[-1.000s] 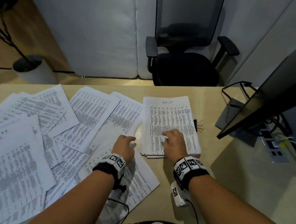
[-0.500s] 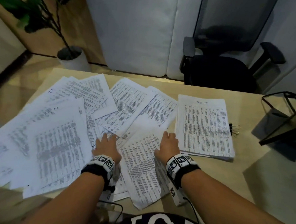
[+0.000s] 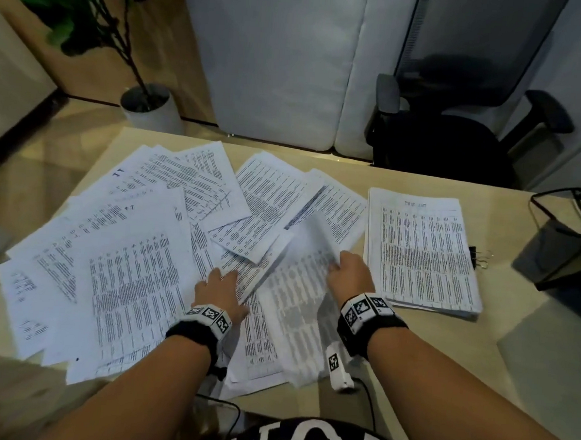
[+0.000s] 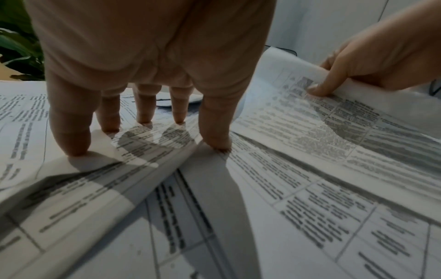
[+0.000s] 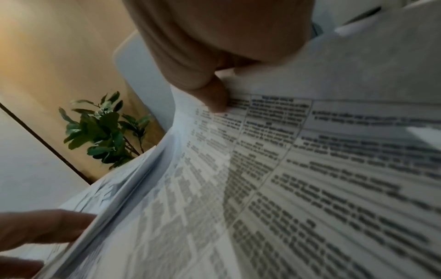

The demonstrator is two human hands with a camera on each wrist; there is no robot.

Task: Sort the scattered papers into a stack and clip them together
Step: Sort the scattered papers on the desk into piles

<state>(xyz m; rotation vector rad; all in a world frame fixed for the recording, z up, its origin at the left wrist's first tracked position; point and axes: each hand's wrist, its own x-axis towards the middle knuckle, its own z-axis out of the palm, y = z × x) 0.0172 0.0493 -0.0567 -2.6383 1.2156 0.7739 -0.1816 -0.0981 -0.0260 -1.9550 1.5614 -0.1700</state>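
Printed white sheets (image 3: 136, 265) lie scattered over the left and middle of the tan desk (image 3: 427, 357). A neat stack (image 3: 423, 251) sits at the right, with a black binder clip (image 3: 477, 256) by its right edge. My right hand (image 3: 348, 274) pinches the far part of one sheet (image 3: 297, 308) and lifts it so that it curls; the thumb (image 5: 214, 98) presses its printed face. My left hand (image 3: 218, 290) rests with straight, spread fingers (image 4: 71, 132) on the papers beside that sheet.
A black office chair (image 3: 457, 141) stands beyond the desk's far edge. A potted plant (image 3: 150, 105) is on the floor at the far left. A dark monitor stand with cables (image 3: 560, 236) occupies the desk's right side.
My right hand left the stack, moved left onto the loose sheets and now pinches one and lifts its far end. My left hand shifted left and presses the papers. The head view swung left.
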